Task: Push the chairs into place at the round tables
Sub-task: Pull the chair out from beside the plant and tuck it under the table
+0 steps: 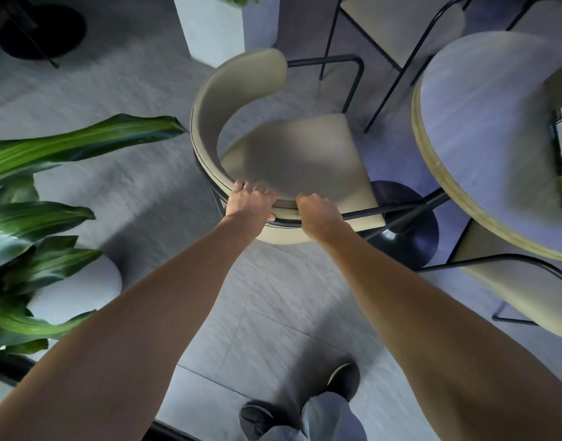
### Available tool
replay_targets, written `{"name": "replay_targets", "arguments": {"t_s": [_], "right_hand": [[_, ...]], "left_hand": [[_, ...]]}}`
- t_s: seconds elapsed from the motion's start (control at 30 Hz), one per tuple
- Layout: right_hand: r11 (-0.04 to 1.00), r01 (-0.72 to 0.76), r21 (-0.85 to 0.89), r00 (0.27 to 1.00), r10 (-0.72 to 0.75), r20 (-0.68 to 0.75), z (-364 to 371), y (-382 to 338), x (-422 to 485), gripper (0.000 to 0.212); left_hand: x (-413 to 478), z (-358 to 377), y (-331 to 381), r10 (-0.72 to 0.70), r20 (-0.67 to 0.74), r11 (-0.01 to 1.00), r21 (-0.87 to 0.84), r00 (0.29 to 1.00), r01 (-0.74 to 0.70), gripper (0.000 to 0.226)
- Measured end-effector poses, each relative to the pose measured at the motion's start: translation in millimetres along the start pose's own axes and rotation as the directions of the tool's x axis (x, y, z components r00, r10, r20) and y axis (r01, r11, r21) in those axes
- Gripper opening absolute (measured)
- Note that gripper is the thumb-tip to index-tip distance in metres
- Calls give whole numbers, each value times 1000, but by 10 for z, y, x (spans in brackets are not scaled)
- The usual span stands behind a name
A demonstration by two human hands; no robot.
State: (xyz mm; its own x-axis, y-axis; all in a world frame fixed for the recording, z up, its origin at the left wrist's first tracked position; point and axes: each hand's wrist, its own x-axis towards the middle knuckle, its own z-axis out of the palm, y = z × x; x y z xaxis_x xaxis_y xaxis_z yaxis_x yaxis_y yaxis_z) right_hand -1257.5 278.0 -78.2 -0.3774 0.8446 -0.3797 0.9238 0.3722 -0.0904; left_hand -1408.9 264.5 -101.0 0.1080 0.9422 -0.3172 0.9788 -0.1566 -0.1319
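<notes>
Both my hands, left hand [252, 202] and right hand [319, 216], close together but not touching, grip the curved back of the chair [300, 154]. It stands on the floor [267, 300] just beside the round counter's [483, 122] left edge.

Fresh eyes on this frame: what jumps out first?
Two bare arms reach up the middle of the view, with the left hand and right hand side by side, gripping the curved back of a beige chair at centre. A round table fills the right side, and the chair stands just left of it. Large green plant leaves crowd the left edge.
</notes>
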Motion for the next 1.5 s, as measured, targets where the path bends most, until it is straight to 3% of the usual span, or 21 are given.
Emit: {"name": "replay_targets", "arguments": {"t_s": [0.3,0.53,0.73,0.9,1.0,1.1,1.3,1.5], "right_hand": [[999,-14,-30,1000,14,-2,-113,87,286,31],[999,-34,-36,995,37,90,-224,116,542,27],[996,-82,-21,989,84,121,-241,125,553,28],[993,-115,-37,973,120,199,-360,78,562,33],[993,-116,-20,969,117,219,-641,-6,594,44],[992,-124,-6,980,123,159,-1063,-129,642,68],[975,-212,69,976,214,-26,-1979,-409,851,65],[952,-297,79,950,303,-78,-2595,-450,1064,64]], "left_hand": [[303,-82,-81,-5,-5,1000,-16,1000,5,50],[469,-146,-126,17,19,1000,5,1000,-17,52],[486,-228,-202,81,44,997,8,996,-81,50],[491,-419,-406,198,114,979,20,974,-202,34],[505,-689,-704,255,129,962,67,958,-265,34],[582,-1064,-1055,282,94,947,131,955,-293,37],[928,-1973,-1761,366,-69,909,239,928,-340,39],[1310,-2660,-1963,473,-93,852,303,876,-428,35]]}}
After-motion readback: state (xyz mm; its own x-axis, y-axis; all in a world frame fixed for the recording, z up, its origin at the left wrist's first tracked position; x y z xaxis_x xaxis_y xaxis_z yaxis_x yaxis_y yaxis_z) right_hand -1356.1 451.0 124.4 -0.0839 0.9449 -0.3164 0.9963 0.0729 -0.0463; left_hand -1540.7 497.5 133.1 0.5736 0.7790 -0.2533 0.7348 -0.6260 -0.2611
